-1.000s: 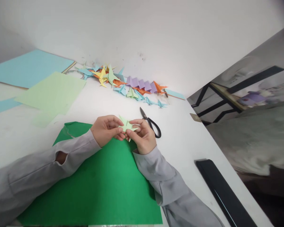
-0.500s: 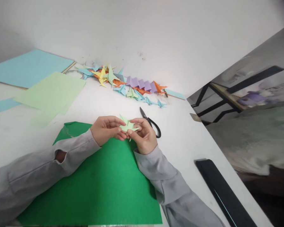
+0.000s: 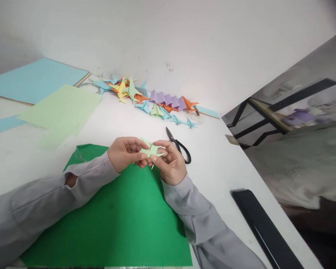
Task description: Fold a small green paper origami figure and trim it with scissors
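Observation:
Between my two hands is a small light green origami crane [image 3: 152, 150] with pointed tips, held above a green sheet [image 3: 114, 216]. My left hand [image 3: 126, 152] pinches its left side with thumb and fingers. On the other side my right hand [image 3: 170, 161] grips it, thumb on the near edge and index finger along the far edge. Fingers cover parts of the folded paper. Black-handled scissors [image 3: 179, 146] lie just beyond my right hand, their blades pointing away.
Along the wall runs a heap of folded paper cranes [image 3: 123, 89] and a purple pleated strip [image 3: 168, 100]. Light green paper [image 3: 63, 106] and a blue sheet [image 3: 39, 80] lie at left. A long black object [image 3: 264, 228] rests near the table's right edge.
Both hands stay on the light green crane with only slight finger shifts. Its upper point now shows less above the fingers, and the crane appears tilted a little differently.

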A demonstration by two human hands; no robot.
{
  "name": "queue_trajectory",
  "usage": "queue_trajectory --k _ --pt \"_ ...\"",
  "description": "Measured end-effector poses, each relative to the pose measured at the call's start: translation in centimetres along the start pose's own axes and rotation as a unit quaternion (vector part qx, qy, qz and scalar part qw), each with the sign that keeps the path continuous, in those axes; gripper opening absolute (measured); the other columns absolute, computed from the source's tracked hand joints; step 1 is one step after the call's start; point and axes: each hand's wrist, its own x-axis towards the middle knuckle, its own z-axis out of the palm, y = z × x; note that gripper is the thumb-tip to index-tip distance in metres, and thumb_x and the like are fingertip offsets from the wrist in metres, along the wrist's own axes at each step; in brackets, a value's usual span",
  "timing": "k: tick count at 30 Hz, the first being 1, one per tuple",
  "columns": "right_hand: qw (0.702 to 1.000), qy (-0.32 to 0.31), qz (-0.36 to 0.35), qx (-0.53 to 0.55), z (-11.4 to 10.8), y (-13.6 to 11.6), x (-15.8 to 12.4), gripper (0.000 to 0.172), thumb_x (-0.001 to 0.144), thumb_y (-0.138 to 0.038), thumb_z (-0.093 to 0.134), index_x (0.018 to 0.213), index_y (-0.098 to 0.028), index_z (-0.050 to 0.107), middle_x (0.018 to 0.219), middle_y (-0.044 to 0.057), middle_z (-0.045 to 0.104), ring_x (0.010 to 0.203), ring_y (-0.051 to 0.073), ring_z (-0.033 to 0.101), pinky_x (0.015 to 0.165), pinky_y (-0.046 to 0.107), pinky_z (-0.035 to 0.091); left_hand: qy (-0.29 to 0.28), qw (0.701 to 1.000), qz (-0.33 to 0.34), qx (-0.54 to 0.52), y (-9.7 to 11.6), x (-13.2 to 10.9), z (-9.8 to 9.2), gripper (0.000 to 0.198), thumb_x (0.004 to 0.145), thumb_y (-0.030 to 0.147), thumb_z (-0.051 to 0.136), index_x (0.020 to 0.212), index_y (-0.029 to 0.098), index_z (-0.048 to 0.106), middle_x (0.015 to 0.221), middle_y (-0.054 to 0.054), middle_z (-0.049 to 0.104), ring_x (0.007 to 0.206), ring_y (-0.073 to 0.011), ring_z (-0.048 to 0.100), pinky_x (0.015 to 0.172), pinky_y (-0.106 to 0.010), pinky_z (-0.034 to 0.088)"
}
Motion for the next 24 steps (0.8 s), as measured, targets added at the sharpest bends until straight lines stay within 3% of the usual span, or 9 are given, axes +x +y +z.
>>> queue_trajectory --k 10,19,24 --pt "0.999 -0.012 0.017 0.050 -0.02 -0.53 -0.09 0.038 0.065 -0.023 0.071 0.099 -0.023 0.054 0.058 -0.006 0.061 0.050 0.010 0.060 0.050 0.024 0.049 -0.046 0.998 -0.013 -0.048 -0.05 -0.03 -0.23 0.034 0.050 0.021 0.078 0.076 0.010 0.058 0.048 -0.002 0.064 0.044 -0.0142 0.060 0.045 -0.025 0.049" --pt "0.999 0.007 0.025 0.042 -0.02 -0.18 0.02 0.044 0.064 -0.026 0.071 0.104 -0.024 0.054 0.055 -0.007 0.054 0.053 0.013 0.061 0.050 0.026 0.051 -0.040 0.998 -0.016 -0.039 -0.01 0.03 -0.31 0.033 0.051 0.023 0.078 0.074 0.010 0.059 0.049 -0.002 0.064 0.043 -0.0130 0.060 0.046 -0.025 0.050" --pt "0.998 0.013 0.040 0.055 0.06 0.13 0.12 0.035 0.068 -0.028 0.068 0.101 -0.023 0.056 0.060 -0.006 0.053 0.053 0.011 0.060 0.051 0.025 0.050 -0.009 1.000 -0.008 -0.017 -0.28 0.20 -0.48 0.029 0.052 0.019 0.077 0.074 0.009 0.060 0.052 -0.004 0.066 0.044 -0.0124 0.059 0.046 -0.025 0.049"
